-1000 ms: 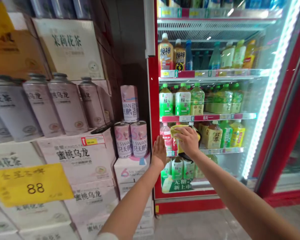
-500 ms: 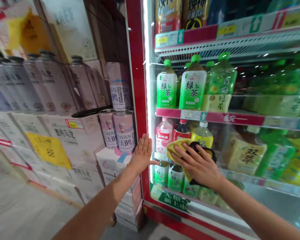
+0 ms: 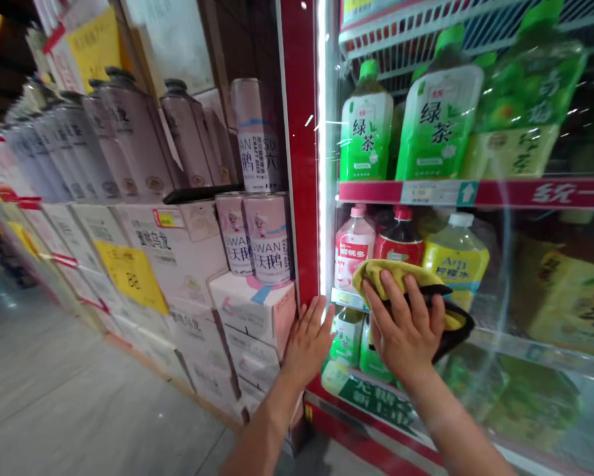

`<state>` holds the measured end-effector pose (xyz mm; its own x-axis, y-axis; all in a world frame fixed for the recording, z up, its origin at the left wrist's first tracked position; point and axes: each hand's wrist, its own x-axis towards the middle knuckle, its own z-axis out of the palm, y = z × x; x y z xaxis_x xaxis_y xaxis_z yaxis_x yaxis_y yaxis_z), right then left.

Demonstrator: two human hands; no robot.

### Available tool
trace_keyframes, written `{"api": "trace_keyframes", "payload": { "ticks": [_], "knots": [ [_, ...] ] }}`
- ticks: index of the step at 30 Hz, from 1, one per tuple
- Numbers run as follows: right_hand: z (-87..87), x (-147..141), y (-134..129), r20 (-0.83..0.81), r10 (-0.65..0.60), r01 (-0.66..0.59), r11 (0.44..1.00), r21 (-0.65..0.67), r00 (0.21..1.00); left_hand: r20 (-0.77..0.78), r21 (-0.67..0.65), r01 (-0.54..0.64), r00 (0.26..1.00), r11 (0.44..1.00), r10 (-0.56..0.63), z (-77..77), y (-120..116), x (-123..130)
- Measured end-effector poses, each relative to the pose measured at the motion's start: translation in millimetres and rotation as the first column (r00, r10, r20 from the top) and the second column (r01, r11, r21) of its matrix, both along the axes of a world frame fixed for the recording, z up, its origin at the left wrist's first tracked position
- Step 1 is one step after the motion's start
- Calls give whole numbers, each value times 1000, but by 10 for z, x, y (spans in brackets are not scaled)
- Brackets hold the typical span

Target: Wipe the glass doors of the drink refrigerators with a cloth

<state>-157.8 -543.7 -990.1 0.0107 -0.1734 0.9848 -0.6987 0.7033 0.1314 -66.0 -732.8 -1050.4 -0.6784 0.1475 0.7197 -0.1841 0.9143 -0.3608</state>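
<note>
Yellow cloth lay bunched against the glass door of the drinks cooler, its long fold running from upper left to lower right under the right hand, by far the nearer hand. A dark band along its lower edge may have been a black backing or a second pad; the view did not settle it. The right fingers stood slightly apart, curled over the cloth and pressing it to the glass. The left hand lay open, fingers spread against the red door frame, near the cloth's left end. Pink cans stood stacked on cartons beyond it.
</note>
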Motion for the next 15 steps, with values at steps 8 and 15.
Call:
{"api": "trace_keyframes", "payload": {
  "ticks": [8, 15],
  "knots": [
    [-1500, 236, 126, 13, -29, 24, 958, 284, 1000, 117, 121, 90, 988, 989, -104, -1563, -128, 282],
    [-1737, 394, 363, 125, 155, -198, 815, 545, 980, 360, 134, 138, 916, 981, -178, -2063, -274, 652]
  ]
}}
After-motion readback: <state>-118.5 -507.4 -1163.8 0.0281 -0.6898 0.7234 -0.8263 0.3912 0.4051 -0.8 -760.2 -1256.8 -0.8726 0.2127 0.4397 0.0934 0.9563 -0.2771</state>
